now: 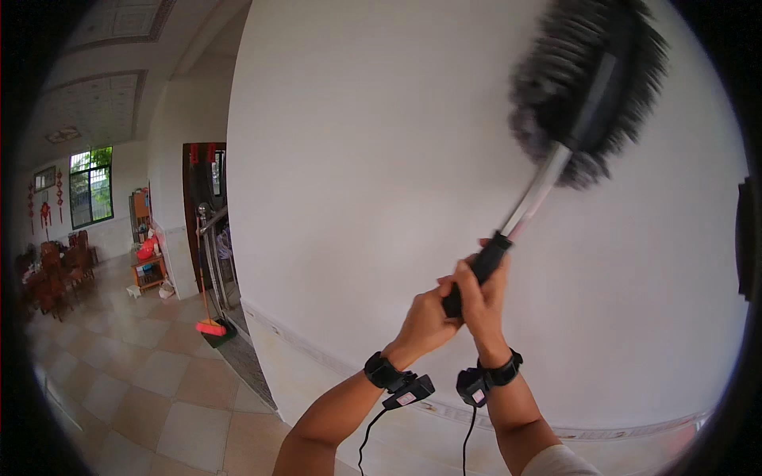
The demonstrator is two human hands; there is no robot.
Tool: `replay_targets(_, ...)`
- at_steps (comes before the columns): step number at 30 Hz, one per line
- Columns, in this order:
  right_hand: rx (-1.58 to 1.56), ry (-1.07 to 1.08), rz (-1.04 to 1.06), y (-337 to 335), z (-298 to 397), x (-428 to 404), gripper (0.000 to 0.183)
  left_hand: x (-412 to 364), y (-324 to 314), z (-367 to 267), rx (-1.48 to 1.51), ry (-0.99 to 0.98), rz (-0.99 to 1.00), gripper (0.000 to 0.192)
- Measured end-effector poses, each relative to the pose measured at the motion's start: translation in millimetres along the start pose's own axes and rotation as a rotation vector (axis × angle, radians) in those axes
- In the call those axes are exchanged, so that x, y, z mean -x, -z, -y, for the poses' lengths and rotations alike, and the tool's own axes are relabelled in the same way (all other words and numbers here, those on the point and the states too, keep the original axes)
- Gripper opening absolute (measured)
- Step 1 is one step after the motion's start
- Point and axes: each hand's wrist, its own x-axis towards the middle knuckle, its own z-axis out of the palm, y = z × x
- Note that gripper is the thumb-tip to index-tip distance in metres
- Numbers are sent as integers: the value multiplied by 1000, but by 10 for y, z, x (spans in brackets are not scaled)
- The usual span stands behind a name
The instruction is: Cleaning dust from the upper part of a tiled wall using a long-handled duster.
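Both of my hands grip the black handle (492, 257) of a long duster in front of a white wall (381, 149). My left hand (425, 324) is wrapped around the handle's lower end. Just above it, my right hand (485, 297) closes on the same grip. From the handle a silver metal pole (539, 187) slants up and to the right. It runs into the dark grey, fluffy duster head (553, 77), which is blurred and partly cut off by the top of the view. Whether the bristles touch the wall I cannot tell.
Black wrist devices (408, 381) with hanging cables (364, 443) sit on both wrists. Left of the wall's edge, a broom with a red head (211, 327) leans near a metal stair railing (215, 256). Farther off are wooden chairs (56, 268), a small shelf (149, 272) and a window (91, 187).
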Motion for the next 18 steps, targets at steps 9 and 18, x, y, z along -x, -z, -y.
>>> replay_targets(9,449,-183,533,-1116,-696,-255,33,235,748,448,644,533,-345,17)
replay_targets(18,473,-366,712,-1489,-950,-187,38,387,997,762,930,626,-409,29)
